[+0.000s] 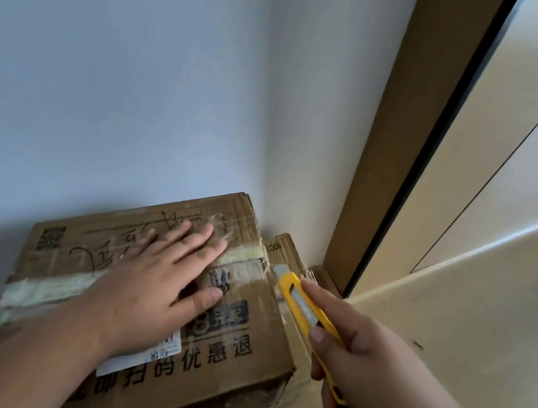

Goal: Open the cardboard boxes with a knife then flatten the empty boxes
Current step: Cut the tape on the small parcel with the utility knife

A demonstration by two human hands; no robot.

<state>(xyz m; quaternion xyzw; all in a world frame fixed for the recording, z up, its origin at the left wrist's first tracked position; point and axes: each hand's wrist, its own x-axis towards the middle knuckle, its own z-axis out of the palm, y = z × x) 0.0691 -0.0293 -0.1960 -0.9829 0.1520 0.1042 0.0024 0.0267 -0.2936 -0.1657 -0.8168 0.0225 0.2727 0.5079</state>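
A taped brown cardboard box with printed characters and a white label sits on the floor in a wall corner. My left hand presses flat on its top, fingers straight, across the pale tape seam. My right hand grips a yellow utility knife, index finger along its back. The knife's blade tip points at the right end of the tape seam, at the box's right edge. Whether the blade touches the tape is unclear.
Flat cardboard lies under and behind the box on its right. White walls close in the left and back. A wooden door frame stands at the right, with beige floor beyond it.
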